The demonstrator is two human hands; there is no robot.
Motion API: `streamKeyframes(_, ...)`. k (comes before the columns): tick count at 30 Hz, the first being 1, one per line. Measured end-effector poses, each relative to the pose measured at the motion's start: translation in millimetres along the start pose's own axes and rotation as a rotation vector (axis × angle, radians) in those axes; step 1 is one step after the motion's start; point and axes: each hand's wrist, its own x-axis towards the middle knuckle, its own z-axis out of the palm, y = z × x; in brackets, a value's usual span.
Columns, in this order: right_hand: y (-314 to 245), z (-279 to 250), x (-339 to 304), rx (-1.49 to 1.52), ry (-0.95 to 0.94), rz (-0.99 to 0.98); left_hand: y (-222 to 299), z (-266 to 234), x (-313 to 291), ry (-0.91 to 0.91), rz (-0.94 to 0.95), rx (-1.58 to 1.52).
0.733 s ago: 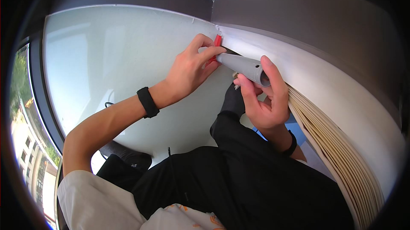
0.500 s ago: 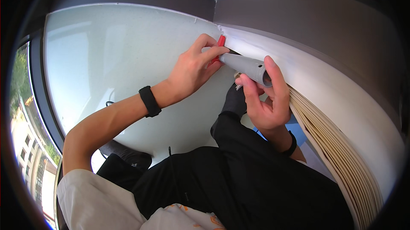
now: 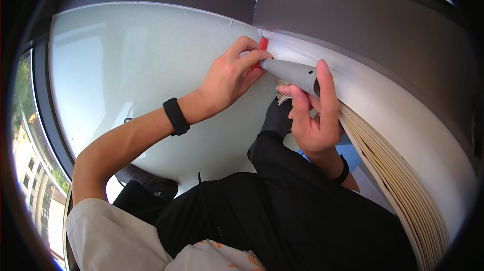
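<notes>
My left hand [image 3: 228, 75] is closed in a pinch on a bright red crosspiece [image 3: 263, 44], where it meets the narrow end of a grey tapered tube [image 3: 291, 72]. The fingers cover part of the red piece. Slanting down to the right, the tube ends in a wide hollow mouth with a small hole near its rim. My right hand [image 3: 317, 120] holds that wide end between the thumb and a raised index finger; its other fingers are curled below. The red piece lies close to the corner where the pale greenish surface [image 3: 136, 64] meets the white ledge [image 3: 403, 99].
Cream pleated material [image 3: 398, 180] runs along the ledge on the right, its far end under the tube. Dark frame panels [image 3: 353, 16] rise behind the corner. A window [image 3: 38, 155] is at the left. My black-trousered legs [image 3: 222, 205] and dark-socked foot [image 3: 276, 117] are below my hands.
The tube and its red piece have shifted slightly up, toward the ledge. My right hand has moved up a little with the wide end. More of the pleated material's far end shows.
</notes>
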Motion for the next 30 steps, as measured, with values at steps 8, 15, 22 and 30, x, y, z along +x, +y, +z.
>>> streamKeyframes(8, -8.0, -2.5, 12.2, -0.025, 0.035, -0.022, 1.4, 1.0, 3.9, -0.007, 0.017, -0.025)
streamKeyframes(15, -1.1, 7.0, 1.8, 0.0, 0.104, 0.02, -0.1, -4.5, 3.6, -0.03, 0.063, 0.014)
streamKeyframes(22, -7.4, 7.9, 8.4, 0.003, 0.141, 0.012, 0.0, -5.1, 2.6, -0.032, 0.029, -0.018)
streamKeyframes(30, -4.2, -4.0, -14.9, 0.224, 0.031, -0.039, 8.3, -24.5, 5.2, -0.11, 0.145, 0.17)
